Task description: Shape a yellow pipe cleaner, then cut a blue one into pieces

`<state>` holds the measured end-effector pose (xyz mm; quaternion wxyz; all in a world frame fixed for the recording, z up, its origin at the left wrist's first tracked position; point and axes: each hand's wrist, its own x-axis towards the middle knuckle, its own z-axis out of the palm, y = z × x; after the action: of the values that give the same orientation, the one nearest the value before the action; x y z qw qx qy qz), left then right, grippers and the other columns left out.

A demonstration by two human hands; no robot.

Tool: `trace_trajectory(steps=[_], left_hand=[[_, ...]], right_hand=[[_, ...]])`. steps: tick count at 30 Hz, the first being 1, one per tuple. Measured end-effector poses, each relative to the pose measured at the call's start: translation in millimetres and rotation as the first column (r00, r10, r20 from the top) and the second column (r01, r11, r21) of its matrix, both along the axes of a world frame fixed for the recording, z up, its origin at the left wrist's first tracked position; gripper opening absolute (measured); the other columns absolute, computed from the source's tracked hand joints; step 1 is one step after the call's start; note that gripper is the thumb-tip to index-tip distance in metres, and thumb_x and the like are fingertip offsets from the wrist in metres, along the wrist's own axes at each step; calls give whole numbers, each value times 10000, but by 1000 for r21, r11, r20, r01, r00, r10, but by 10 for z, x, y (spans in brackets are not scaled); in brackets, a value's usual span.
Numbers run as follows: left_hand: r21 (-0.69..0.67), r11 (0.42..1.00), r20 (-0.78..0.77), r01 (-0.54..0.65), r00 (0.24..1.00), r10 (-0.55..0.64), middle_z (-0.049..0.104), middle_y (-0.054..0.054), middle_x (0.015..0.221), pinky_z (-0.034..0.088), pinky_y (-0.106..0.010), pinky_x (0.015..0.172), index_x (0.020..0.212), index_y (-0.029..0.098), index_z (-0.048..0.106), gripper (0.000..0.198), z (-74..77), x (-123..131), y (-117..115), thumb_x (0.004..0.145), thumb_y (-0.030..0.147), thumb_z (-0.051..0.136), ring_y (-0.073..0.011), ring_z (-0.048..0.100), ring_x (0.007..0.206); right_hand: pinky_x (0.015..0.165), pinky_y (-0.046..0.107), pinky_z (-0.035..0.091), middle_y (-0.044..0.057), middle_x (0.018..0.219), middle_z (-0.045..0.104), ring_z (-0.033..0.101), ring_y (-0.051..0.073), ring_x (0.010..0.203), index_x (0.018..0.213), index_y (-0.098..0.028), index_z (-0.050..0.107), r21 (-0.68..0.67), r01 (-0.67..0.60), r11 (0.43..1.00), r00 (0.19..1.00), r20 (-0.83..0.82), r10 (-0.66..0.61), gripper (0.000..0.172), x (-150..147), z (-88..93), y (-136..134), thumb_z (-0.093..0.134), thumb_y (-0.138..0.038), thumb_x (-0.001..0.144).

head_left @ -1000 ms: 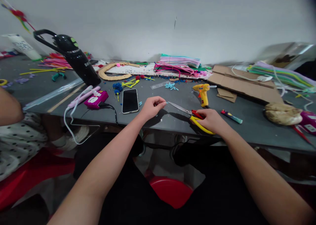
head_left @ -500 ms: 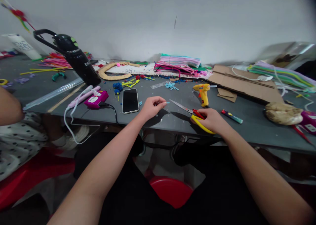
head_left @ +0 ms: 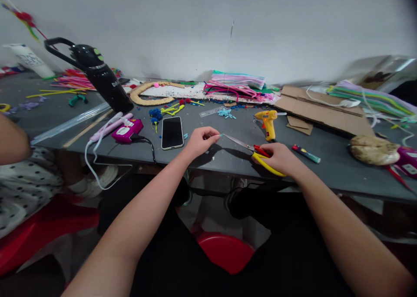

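Between thumb and fingertips, my left hand (head_left: 204,141) pinches a tiny light-blue piece (head_left: 221,135), with only its end showing. My right hand (head_left: 277,158) grips scissors (head_left: 239,141) with red and yellow handles. Their blades point left, and the tips reach the blue piece; whether they touch it I cannot tell. Farther back on the table lies a small heap of light-blue pieces (head_left: 225,113) beside a clear ruler (head_left: 209,112). A phone (head_left: 172,133) lies left of my left hand. The yellow glue gun (head_left: 269,124) is behind my right hand.
A black bottle (head_left: 104,81) stands at the left behind a purple box (head_left: 127,131) with cables. Pink pipe cleaners (head_left: 228,91) and cardboard (head_left: 322,110) lie along the wall. A marker-like tube (head_left: 306,154) is right of my hand. Another person's arm (head_left: 11,136) shows at far left.
The scissors have shifted slightly left, bringing their tips to the blue piece. Less of that piece shows beyond my left fingertips. Both hands are otherwise nearly still.
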<state>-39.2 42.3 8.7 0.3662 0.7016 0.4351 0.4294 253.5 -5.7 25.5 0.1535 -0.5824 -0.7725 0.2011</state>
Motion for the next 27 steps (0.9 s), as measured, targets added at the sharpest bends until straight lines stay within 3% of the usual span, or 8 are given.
trace_trajectory(steps=[10,18,27], left_hand=[[13,1000,-16,-6,1000,6,669,-32,699,398,-237,549,857,152,708,275,-8,-9,6,798,420,684,-110,526,574],[8,1000,-4,-5,1000,5,681,-34,701,402,-242,556,856,155,715,263,4,-2,-9,790,409,697,-117,545,585],[7,1000,25,-9,1000,9,688,-38,714,418,-233,568,867,145,715,271,-11,-11,4,788,404,700,-119,568,606]], right_hand=[[573,283,315,6,636,555,455,155,619,667,-186,616,31,-31,999,999,26,30,284,-6,13,8,625,-451,768],[523,264,285,-28,586,429,385,130,580,618,-199,505,-13,45,999,998,-43,-46,390,-29,50,-53,651,-536,748],[532,264,268,-37,590,393,354,122,592,614,-192,497,20,16,1000,1000,-17,-16,364,-20,36,-56,665,-485,751]])
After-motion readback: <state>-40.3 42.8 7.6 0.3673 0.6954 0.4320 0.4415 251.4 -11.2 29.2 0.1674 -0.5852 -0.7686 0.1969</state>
